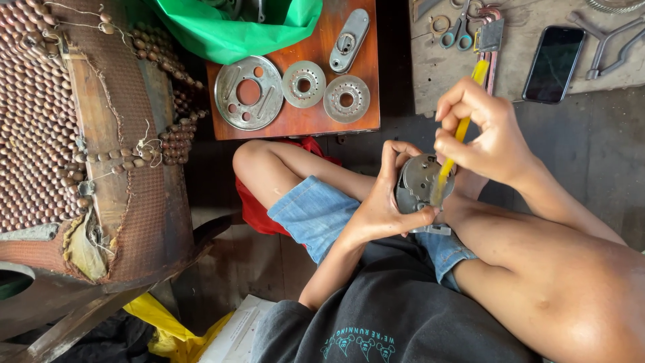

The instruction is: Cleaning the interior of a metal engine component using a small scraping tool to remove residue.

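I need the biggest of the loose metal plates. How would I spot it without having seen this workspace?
Find the reddish-brown wooden board beyond the person's knees, below the green bag. Four grey metal parts lie on it; take the large round plate at its left end. Unlike the two smaller ring discs and the oblong plate, it has a big centre hole and long slots.

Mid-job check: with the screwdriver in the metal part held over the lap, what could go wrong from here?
1. The screwdriver tip could slip off the round metal part and jab the left hand, whose fingers wrap its rim.
2. The part is held above the knees, unsupported; anything loosened might drop to the floor.
3. The right hand pushing hard could twist the part loose.
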